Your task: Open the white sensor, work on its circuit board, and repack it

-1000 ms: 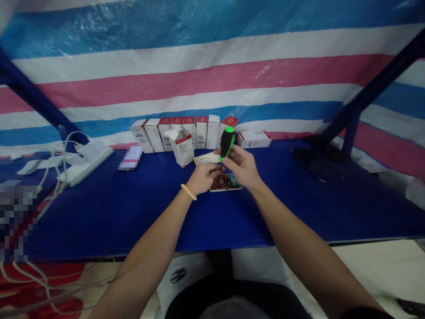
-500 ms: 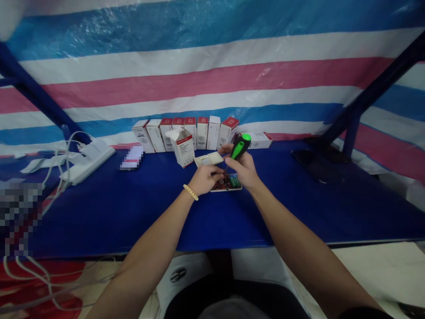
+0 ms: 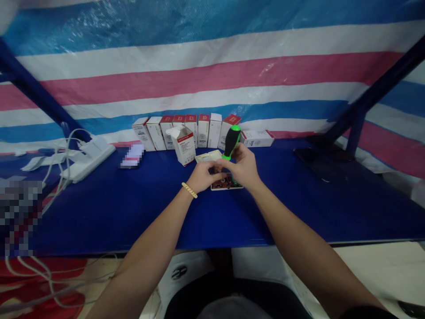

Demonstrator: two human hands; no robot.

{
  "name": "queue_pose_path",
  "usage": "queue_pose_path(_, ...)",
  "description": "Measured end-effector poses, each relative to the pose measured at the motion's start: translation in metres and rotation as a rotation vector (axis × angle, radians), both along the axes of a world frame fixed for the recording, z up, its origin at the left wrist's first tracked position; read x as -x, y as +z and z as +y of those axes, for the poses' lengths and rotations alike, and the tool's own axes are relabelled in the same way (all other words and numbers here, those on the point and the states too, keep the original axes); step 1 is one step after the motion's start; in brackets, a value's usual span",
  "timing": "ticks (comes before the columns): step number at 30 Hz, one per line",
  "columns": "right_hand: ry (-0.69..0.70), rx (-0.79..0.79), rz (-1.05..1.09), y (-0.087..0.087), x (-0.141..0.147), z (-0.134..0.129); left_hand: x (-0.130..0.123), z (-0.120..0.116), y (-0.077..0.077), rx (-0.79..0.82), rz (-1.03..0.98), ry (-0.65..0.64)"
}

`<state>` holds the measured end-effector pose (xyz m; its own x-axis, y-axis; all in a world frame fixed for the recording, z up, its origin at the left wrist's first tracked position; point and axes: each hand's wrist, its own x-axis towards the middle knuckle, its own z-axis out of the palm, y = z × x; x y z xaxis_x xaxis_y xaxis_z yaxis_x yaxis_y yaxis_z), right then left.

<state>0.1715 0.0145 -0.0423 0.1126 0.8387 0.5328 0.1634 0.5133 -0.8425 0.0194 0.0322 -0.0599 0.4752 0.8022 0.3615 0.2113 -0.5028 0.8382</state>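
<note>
While right hand (image 3: pixel 244 168) grips green-black screwdriver (image 3: pixel 231 141) upright | left hand (image 3: pixel 203 176) pinches at circuit board (image 3: pixel 226 182) | blue table (image 3: pixel 133 204)

- A makeshift assembly workbench is suggested by a blue table (image 3: pixel 99 208) walled with striped tarpaulin (image 3: pixel 212 79).
- Small product boxes (image 3: pixel 186 130) are lined up behind.

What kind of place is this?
Probably a small makeshift repair or assembly bench: a screwdriver in the right hand over an opened circuit board, a row of product boxes, and a striped tarp behind.
</note>
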Motion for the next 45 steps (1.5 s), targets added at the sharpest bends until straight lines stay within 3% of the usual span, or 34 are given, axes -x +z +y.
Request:
queue_pose_path(3, -0.057, 0.003, -0.025, -0.004, 0.001, 0.001, -0.003, 0.000, -0.002, 0.046, 0.010, 0.003)
queue_pose_path(8, 0.186, 0.016, 0.082, 0.004, -0.001, -0.003, -0.003, 0.003, -0.004, 0.095, 0.030, -0.033)
queue_pose_path(11, 0.240, 0.071, 0.112, 0.008, -0.002, -0.006, 0.001, 0.006, -0.004, 0.107, 0.044, -0.114)
queue_pose_path(15, 0.214, 0.080, 0.050, 0.007, -0.001, -0.005, 0.005, 0.006, -0.001, 0.056, 0.063, -0.144)
queue_pose_path(20, 0.073, 0.018, 0.068, 0.000, 0.004, 0.002, 0.002, 0.002, -0.001, 0.012, 0.074, -0.003)
queue_pose_path(23, 0.017, 0.002, 0.068, -0.001, 0.006, 0.002, 0.000, 0.002, -0.004, 0.034, 0.080, 0.014)
queue_pose_path(31, 0.265, 0.099, 0.107, 0.007, -0.002, -0.006, -0.003, 0.003, -0.007, 0.163, 0.071, -0.127)
queue_pose_path(35, 0.251, 0.078, 0.050, 0.009, -0.004, -0.006, 0.008, 0.007, -0.002, -0.016, 0.182, -0.116)
queue_pose_path(38, 0.233, 0.074, 0.037, 0.009, -0.004, -0.006, 0.019, 0.008, 0.002, -0.145, 0.295, -0.179)
queue_pose_path(41, 0.207, 0.085, 0.024, 0.009, -0.003, -0.005, 0.023, 0.008, 0.004, -0.136, 0.368, -0.227)
queue_pose_path(45, 0.161, 0.080, -0.002, 0.010, 0.000, -0.005, 0.021, 0.006, 0.004, -0.078, 0.406, -0.190)
